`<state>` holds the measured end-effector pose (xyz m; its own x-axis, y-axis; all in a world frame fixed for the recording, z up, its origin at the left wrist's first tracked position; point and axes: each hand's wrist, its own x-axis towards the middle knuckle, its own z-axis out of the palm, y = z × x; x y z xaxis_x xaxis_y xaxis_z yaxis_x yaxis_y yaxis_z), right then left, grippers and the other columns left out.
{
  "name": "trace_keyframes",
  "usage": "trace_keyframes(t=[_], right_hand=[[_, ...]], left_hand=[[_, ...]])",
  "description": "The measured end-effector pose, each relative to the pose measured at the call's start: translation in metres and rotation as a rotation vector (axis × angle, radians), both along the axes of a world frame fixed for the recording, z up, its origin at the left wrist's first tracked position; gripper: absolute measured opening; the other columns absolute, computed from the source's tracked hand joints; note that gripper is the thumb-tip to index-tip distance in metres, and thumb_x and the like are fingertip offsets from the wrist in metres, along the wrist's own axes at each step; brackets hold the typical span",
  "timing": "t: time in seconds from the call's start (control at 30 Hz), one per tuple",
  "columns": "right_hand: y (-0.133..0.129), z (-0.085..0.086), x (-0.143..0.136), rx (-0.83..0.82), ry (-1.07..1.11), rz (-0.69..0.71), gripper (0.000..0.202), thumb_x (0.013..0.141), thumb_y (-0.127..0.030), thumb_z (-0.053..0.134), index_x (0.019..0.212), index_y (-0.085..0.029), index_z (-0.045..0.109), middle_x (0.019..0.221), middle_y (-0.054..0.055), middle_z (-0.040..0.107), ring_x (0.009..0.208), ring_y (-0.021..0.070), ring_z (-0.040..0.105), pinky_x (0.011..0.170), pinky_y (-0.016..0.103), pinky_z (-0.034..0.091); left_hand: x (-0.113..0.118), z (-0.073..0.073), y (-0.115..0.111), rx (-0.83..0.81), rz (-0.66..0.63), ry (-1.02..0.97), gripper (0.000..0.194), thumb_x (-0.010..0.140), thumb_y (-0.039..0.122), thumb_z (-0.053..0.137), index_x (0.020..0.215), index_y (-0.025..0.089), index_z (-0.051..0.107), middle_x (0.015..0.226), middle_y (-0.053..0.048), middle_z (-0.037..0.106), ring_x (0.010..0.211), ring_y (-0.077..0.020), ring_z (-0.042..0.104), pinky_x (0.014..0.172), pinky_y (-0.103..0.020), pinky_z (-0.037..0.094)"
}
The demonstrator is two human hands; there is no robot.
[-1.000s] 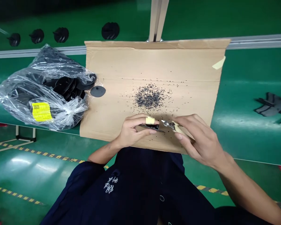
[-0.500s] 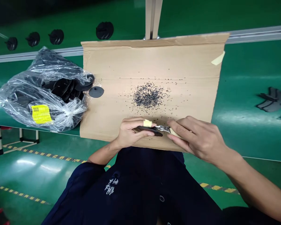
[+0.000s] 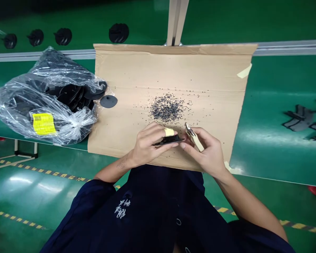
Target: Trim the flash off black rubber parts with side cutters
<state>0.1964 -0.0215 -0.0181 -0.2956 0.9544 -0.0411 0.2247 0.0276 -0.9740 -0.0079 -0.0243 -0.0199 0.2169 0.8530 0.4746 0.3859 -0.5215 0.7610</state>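
Note:
My left hand [image 3: 149, 143], with yellow tape around one finger, is closed on a dark round plastic disc [image 3: 169, 140], seen nearly edge-on. In my right hand [image 3: 210, 150] is a pair of nippers [image 3: 196, 139] with cream handles, its metal jaws pointing up and away from the disc. My right thumb and a fingertip come up to the disc's right edge; whether they pinch it I cannot tell. Just beyond both hands, small black plastic clippings [image 3: 167, 108] lie in a scattered heap on a cardboard sheet [image 3: 216, 77].
At left, a clear plastic bag [image 3: 18, 95] with a yellow label holds many black discs. One loose disc [image 3: 109, 101] lies by its mouth. Several black stacks [image 3: 118, 33] stand beyond the metal rail. Dark grey parts [image 3: 300, 117] lie on the green table at right.
The nippers' jaws have come away from the disc and swung from pointing left to pointing up. My right hand has turned palm inward, its fingertips now at the disc's edge.

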Motion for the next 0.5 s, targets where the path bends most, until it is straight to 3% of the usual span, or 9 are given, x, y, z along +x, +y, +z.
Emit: trace_keyframes(t=[0.07,0.17,0.27,0.33,0.4,0.5], right_hand=[[0.003,0.002,-0.001,0.176,-0.050,0.004,0.027,0.093,-0.037,0.073,0.112,-0.020,0.065,0.100,0.007,0.071,0.088,0.0198,0.068,0.070,0.031,0.055],[0.010,0.011,0.002,0.521,-0.169,0.140,0.019,0.097,-0.019,0.065,0.116,-0.018,0.064,0.101,0.008,0.073,0.084,0.0181,0.067,0.070,0.030,0.053],[0.014,0.026,0.004,0.966,-0.523,0.306,0.016,0.098,-0.009,0.057,0.109,-0.013,0.067,0.092,0.009,0.073,0.078,0.0182,0.063,0.065,0.032,0.047],[0.013,0.035,0.001,1.171,-0.736,0.377,0.014,0.098,-0.008,0.057,0.102,-0.011,0.070,0.082,0.008,0.071,0.071,0.0179,0.058,0.060,0.032,0.042],[0.010,0.040,-0.001,1.237,-0.817,0.420,0.014,0.098,-0.010,0.057,0.099,-0.010,0.071,0.077,0.007,0.068,0.068,0.0177,0.055,0.059,0.033,0.040],[0.007,0.038,0.003,1.121,-0.715,0.416,0.016,0.099,-0.009,0.053,0.106,-0.010,0.068,0.085,0.009,0.071,0.074,0.0187,0.059,0.063,0.032,0.044]], left_hand=[[0.000,-0.004,-0.002,-0.035,0.021,-0.063,0.025,0.088,0.031,0.080,0.108,0.018,0.072,0.091,-0.004,0.078,0.081,-0.0142,0.071,0.076,-0.027,0.057],[-0.005,-0.009,0.000,-0.056,-0.017,-0.097,0.032,0.091,0.029,0.076,0.119,0.016,0.068,0.097,-0.006,0.077,0.087,-0.0147,0.075,0.079,-0.025,0.060],[-0.012,-0.008,0.006,-0.009,-0.167,0.049,0.022,0.098,0.023,0.066,0.119,0.016,0.066,0.105,-0.009,0.076,0.096,-0.0161,0.075,0.084,-0.026,0.062],[-0.014,-0.004,0.009,0.025,-0.234,0.219,0.018,0.101,0.018,0.056,0.116,0.017,0.067,0.109,-0.009,0.075,0.099,-0.0167,0.074,0.085,-0.027,0.062],[-0.015,0.000,0.010,0.026,-0.259,0.377,0.021,0.102,0.017,0.050,0.116,0.017,0.066,0.109,-0.009,0.075,0.096,-0.0172,0.073,0.081,-0.028,0.062],[-0.015,0.000,0.009,0.008,-0.234,0.470,0.021,0.102,0.019,0.052,0.115,0.015,0.068,0.105,-0.010,0.076,0.092,-0.0188,0.072,0.080,-0.031,0.061]])
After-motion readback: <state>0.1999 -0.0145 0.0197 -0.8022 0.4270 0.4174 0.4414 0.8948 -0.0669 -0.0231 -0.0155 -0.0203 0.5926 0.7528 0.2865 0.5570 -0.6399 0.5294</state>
